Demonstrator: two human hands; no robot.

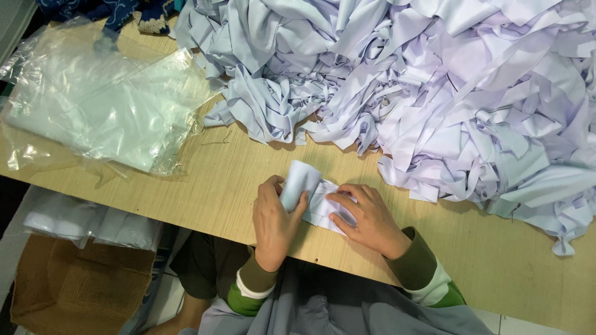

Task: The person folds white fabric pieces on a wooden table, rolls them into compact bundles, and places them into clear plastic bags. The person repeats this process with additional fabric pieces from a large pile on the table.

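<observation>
A small piece of pale lilac-white fabric (310,192) lies on the wooden table (205,180) near its front edge, one end folded up into a loop. My left hand (273,220) grips that raised fold from the left. My right hand (366,217) presses flat on the part of the piece lying on the table, fingers spread toward the left. A large heap of the same pale fabric strips (422,80) fills the back and right of the table, just beyond both hands.
Clear plastic bags (105,99) holding folded pale cloth lie at the table's left. A brown cardboard box (74,285) and more bagged cloth (81,223) sit on the floor lower left. Dark blue patterned cloth (112,9) shows at the top left.
</observation>
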